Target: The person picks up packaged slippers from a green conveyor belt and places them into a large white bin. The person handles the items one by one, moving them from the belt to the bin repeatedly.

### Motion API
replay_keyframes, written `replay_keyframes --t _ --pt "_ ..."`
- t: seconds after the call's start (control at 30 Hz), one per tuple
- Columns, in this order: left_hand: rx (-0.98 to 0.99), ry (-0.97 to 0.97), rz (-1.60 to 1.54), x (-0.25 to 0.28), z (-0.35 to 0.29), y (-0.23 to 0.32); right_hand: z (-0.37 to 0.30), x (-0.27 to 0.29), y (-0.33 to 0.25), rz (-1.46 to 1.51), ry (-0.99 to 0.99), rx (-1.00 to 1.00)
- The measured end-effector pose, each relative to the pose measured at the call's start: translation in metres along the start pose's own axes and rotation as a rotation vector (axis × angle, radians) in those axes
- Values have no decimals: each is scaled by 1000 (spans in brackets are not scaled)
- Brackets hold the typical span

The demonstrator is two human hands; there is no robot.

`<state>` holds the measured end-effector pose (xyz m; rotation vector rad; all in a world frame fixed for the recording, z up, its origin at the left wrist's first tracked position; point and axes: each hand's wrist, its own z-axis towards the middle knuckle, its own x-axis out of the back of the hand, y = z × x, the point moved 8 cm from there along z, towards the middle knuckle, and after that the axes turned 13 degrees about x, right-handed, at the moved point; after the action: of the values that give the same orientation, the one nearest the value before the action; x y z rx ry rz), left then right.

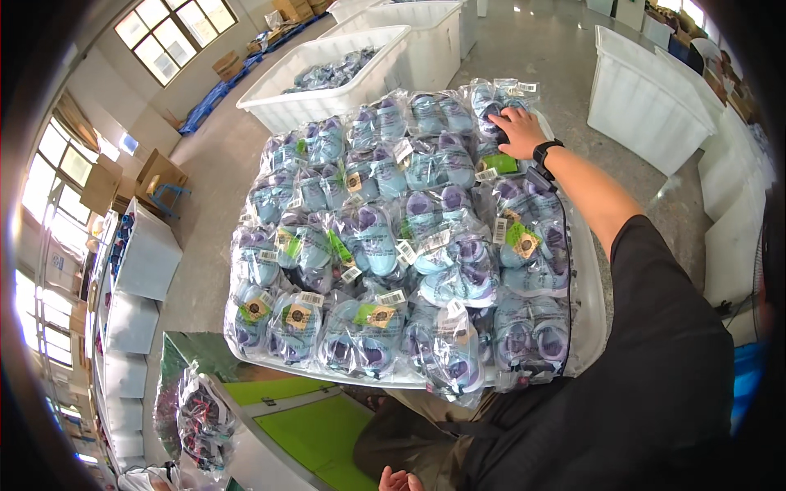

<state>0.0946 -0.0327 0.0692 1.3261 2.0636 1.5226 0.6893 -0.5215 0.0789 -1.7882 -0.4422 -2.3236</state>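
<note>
A large white bin [591, 311] is filled with rows of light blue and purple shoes [372, 245], each pair in a clear plastic bag with a barcode label. My right hand [517, 132] reaches to the bin's far right corner. Its fingers are spread and rest on a bagged pair of shoes [485, 102] there, beside a green tag [501, 163]. A dark band and a small device are strapped to the right wrist. Low at the bottom edge, my left hand [399, 479] shows only in part, its fingers loosely bent and apart, holding nothing visible.
Behind the bin stands another white bin [270, 94] with more bagged items. Further white bins [639, 106] line the right side. At lower left are a bag of dark shoes [205, 417] and a green panel [319, 434]. Cardboard boxes [155, 176] stand near the windows.
</note>
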Motion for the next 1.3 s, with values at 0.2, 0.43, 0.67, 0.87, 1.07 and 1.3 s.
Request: replay_keyframes --t 0.2,0.43,0.67,0.87,1.07,1.3 --pt "-46 -52 89 -5 1 2 8 10 6 90 61 107" --pt "-88 -112 268 26 18 8 30 71 -52 323 311 387" --pt "-160 -95 -329 110 45 8 26 227 -214 670 174 587" --pt "-189 150 -1010 247 76 -39 -67 393 -506 821 -44 1233" --pt "-374 749 -1101 360 63 -106 -185 466 -783 929 -292 1761" --pt "-215 770 -1243 398 75 -134 -247 370 -1072 884 -413 1711"
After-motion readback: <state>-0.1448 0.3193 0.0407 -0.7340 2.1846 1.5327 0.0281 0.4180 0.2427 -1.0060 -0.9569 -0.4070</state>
